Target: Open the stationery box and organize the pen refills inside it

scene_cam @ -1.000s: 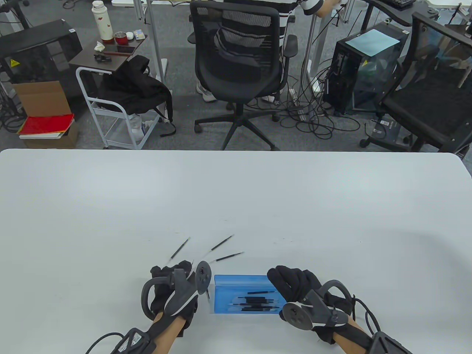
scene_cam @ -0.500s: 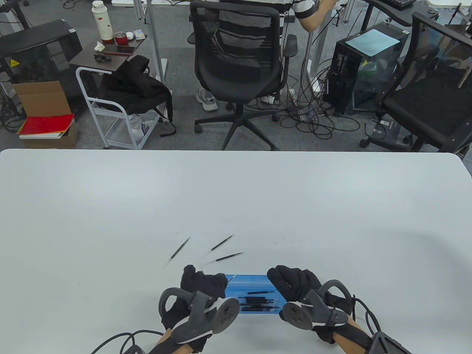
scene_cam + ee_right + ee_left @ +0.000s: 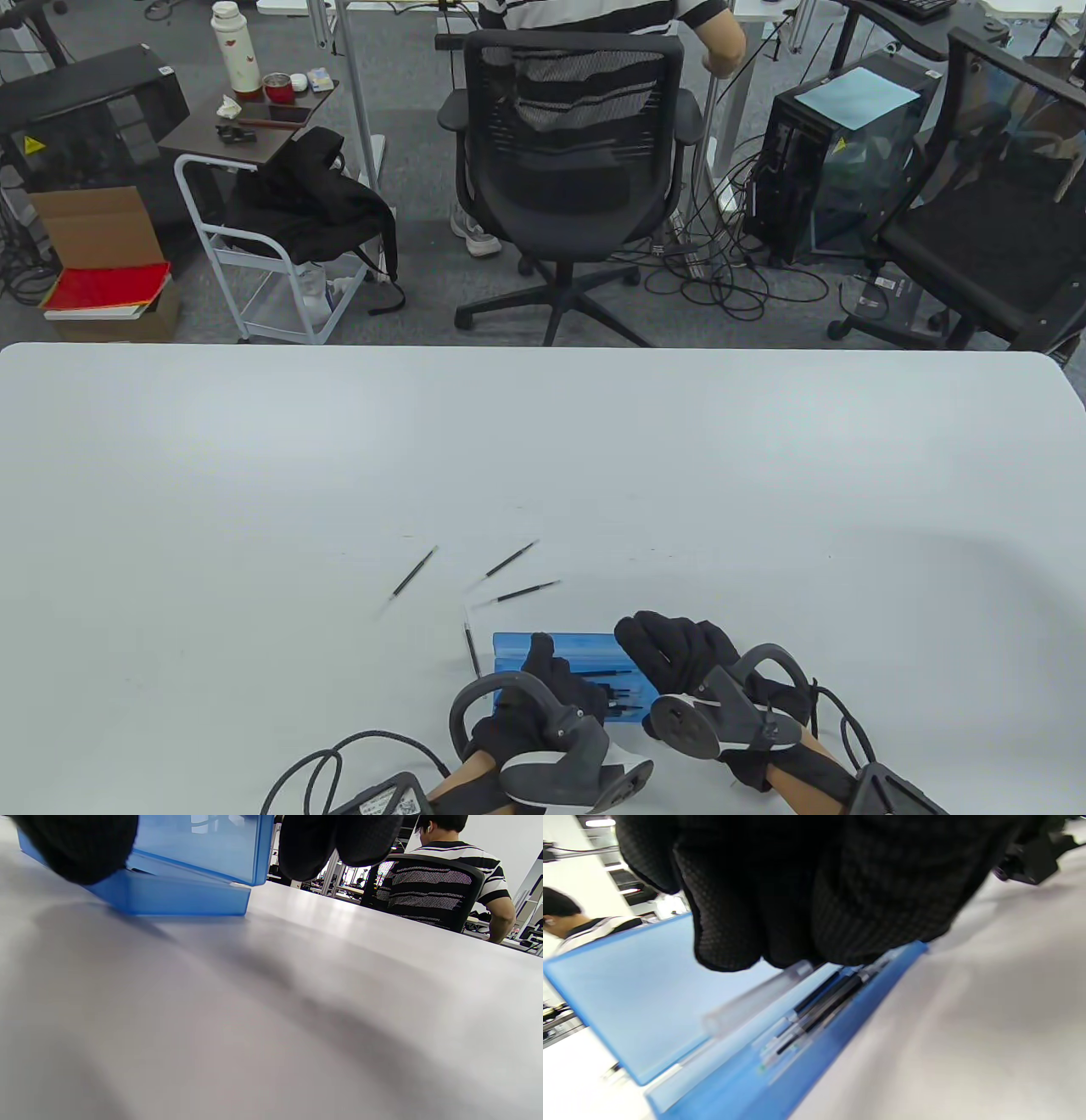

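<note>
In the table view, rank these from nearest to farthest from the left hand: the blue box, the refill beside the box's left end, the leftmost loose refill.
From the left hand:
1. Blue box: directly under the fingers.
2. Refill beside the box: just off its left end.
3. Leftmost loose refill: farther up the table, to the left.

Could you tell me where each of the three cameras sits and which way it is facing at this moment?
Table view: high at the person's side, looking down across the white table toward the office; both gloved hands enter from the bottom, left hand, right hand.
Left wrist view: tilted, close above the open blue box; gloved fingers hang over pen refills inside.
Right wrist view: near the tabletop, facing a seated person in a striped shirt; fingertips at top.
Shared: all three show the blue box.
</note>
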`<state>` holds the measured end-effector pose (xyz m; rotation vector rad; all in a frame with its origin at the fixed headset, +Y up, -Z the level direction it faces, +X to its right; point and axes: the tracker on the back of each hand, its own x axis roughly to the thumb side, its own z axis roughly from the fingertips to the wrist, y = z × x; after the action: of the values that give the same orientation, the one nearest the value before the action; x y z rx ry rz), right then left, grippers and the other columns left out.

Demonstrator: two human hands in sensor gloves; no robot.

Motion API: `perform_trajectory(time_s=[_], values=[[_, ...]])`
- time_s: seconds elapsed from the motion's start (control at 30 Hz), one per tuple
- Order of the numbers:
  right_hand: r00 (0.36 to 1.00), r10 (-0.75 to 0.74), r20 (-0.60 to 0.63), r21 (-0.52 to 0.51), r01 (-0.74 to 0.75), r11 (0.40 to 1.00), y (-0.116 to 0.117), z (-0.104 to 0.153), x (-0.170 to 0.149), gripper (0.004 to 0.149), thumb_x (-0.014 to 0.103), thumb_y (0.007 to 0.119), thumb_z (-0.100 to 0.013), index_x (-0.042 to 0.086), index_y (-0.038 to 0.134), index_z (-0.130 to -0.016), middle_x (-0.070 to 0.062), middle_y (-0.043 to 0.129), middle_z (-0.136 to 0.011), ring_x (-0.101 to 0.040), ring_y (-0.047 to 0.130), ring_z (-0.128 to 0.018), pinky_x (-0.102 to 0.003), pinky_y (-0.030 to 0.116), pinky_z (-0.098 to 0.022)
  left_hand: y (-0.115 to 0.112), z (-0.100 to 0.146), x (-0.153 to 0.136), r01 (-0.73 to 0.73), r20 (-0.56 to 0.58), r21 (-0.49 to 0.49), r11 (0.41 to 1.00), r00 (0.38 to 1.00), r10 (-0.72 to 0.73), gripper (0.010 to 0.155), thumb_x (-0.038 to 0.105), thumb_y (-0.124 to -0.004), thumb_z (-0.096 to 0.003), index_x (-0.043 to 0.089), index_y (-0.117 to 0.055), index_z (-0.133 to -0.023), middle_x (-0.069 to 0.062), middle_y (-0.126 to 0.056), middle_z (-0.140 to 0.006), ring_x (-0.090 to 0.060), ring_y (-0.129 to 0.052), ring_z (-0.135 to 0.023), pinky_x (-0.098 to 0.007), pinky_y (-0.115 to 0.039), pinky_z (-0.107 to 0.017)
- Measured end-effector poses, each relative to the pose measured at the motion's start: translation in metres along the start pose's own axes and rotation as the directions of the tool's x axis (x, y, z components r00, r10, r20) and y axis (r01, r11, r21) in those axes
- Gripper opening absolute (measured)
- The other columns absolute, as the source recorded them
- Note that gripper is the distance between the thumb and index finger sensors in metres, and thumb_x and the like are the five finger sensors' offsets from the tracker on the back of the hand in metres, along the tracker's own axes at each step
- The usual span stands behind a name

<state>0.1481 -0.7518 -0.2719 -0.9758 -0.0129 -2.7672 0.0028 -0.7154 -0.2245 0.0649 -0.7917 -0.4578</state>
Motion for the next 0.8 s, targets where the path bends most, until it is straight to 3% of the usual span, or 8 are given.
perform_trajectory(time_s=[0.3,0.6,0.8], values=[[1.000,0.003,0.002,0.000,-0.003,1.000,0.000,0.000,0.000,0.112,0.058,0.075,-0.043,0.018,-0.004,-0.110,-0.016,0.024,-0.122,-0.042,0.064,-0.106,-0.060,0.060,-0.078,-0.007,-0.009,0.020,0.182,0.071,0.093,0.979,0.979,-0.189,0.054,0.031,-0.094,-0.0424,0.013,-0.081,-0.092,0.000,-0.100,-0.078,-0.026,-0.106,-0.070,-0.062,-0.067,-0.074],[1.000,0.003,0.001,0.000,-0.003,1.000,0.000,0.000,0.001,0.111,0.058,0.075,-0.043,0.018,-0.004,-0.110,-0.016,0.024,-0.122,-0.042,0.064,-0.106,-0.060,0.060,-0.078,-0.009,-0.014,0.021,0.216,0.068,0.092,0.972,0.973,-0.222,0.053,0.031,-0.092,-0.0440,0.016,-0.079,-0.093,0.002,-0.098,-0.080,-0.025,-0.103,-0.074,-0.062,-0.066,-0.075],[1.000,0.004,0.000,0.001,-0.004,1.000,0.000,0.000,0.001,0.111,0.058,0.075,-0.043,0.018,-0.004,-0.110,-0.016,0.024,-0.122,-0.042,0.064,-0.106,-0.060,0.060,-0.078,-0.004,-0.008,0.018,0.215,0.037,0.157,0.964,0.974,-0.223,0.052,0.032,-0.091,-0.0456,0.019,-0.078,-0.095,0.004,-0.097,-0.083,-0.024,-0.101,-0.078,-0.060,-0.066,-0.075]])
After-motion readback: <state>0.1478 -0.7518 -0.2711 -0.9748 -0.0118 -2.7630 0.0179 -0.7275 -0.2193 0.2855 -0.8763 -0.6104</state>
